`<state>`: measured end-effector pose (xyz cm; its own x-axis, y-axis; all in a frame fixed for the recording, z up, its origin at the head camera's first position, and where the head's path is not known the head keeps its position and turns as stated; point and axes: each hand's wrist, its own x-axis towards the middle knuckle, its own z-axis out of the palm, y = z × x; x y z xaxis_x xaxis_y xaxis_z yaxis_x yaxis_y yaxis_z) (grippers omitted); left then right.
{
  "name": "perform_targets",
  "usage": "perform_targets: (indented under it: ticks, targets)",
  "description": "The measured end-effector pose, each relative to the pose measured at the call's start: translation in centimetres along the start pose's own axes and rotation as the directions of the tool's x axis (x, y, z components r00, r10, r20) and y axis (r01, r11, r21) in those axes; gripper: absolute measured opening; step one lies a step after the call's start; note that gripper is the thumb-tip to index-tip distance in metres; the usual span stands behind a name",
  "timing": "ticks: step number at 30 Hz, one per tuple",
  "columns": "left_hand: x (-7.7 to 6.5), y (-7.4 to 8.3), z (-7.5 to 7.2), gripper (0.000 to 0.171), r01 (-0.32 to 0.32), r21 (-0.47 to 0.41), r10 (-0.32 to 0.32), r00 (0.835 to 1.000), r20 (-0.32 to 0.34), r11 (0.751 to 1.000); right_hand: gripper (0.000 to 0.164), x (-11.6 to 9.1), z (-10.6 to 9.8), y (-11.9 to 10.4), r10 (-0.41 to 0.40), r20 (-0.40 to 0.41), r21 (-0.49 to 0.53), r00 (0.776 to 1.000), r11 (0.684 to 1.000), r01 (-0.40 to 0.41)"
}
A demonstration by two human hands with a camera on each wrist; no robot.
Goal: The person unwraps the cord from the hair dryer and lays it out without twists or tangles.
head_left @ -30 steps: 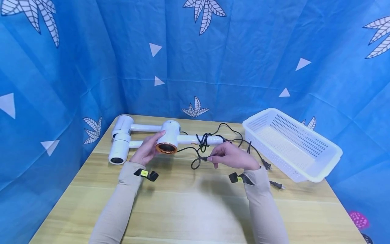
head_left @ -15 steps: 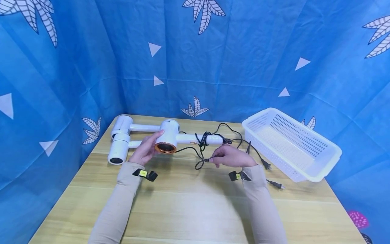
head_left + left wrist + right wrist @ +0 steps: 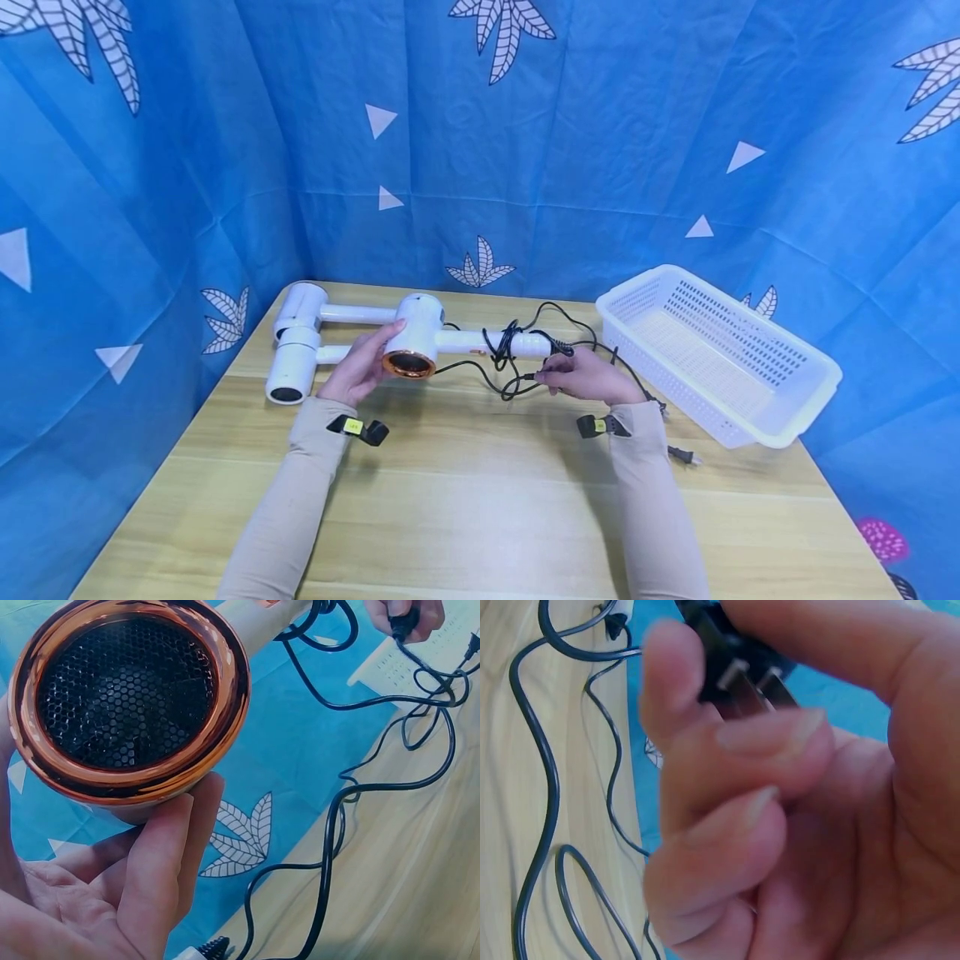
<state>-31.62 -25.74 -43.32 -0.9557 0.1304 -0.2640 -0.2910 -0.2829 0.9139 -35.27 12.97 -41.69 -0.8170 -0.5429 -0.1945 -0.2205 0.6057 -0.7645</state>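
My left hand (image 3: 357, 371) grips the head of a white hair dryer (image 3: 418, 327) with a copper-coloured ring round its dark mesh end (image 3: 127, 694). The dryer's handle (image 3: 465, 342) points right, with black cord (image 3: 504, 346) looped round it. Thumb and fingers of my right hand (image 3: 587, 377) pinch a black two-pin plug (image 3: 739, 656), its metal prongs showing in the right wrist view. From that plug the cord runs left in a small loop below the handle. Two more white hair dryers (image 3: 294, 367) (image 3: 302, 308) lie at the left, close together, partly hidden behind my left hand.
A white perforated plastic basket (image 3: 806, 400) stands at the right of the wooden table (image 3: 480, 517). Near it lie black cords (image 3: 592, 329) and another plug (image 3: 682, 455). A blue patterned cloth (image 3: 600, 150) hangs behind and along the sides.
My right hand has moved a little to the right with the plug, and the cord loop below the handle has shifted right with it. The left hand and dryer stay nearly still.
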Motion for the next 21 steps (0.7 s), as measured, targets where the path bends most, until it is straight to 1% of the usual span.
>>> perform_targets:
  ticks: [4, 6, 11, 13, 18, 21]
  targets:
    - [0.1, -0.2, -0.1, 0.046, 0.002, 0.011, -0.002, 1.0, 0.014, 1.0, 0.028, 0.0, -0.3, 0.3, 0.056, -0.08, 0.087, 0.995, 0.995, -0.049]
    - [0.1, -0.2, -0.1, 0.045, 0.0, 0.015, -0.001, 1.0, 0.019, 1.0, 0.025, -0.1, -0.4, 0.5, 0.076, -0.116, 0.106, 0.99, 0.992, -0.064]
    - [0.1, -0.2, 0.0, 0.04, -0.007, 0.029, 0.006, 1.0, 0.023, 1.0, 0.013, -0.1, -0.8, 0.5, 0.051, -0.205, 0.094, 0.978, 0.995, -0.032]
    - [0.1, -0.2, 0.0, 0.039, -0.008, 0.035, 0.007, 1.0, 0.026, 0.999, 0.016, -0.2, -0.9, 0.4, 0.029, -0.243, 0.068, 0.97, 0.998, -0.013]
    - [0.1, -0.3, 0.0, 0.036, -0.01, 0.035, 0.009, 0.999, 0.038, 0.999, 0.021, -0.4, -1.2, 0.0, -0.001, -0.333, 0.008, 0.943, 1.0, 0.003]
    - [0.1, -0.3, 0.1, 0.033, -0.013, 0.036, 0.011, 0.999, 0.047, 0.999, 0.027, -0.9, -1.5, -0.4, -0.006, -0.375, 0.026, 0.927, 1.0, 0.016]
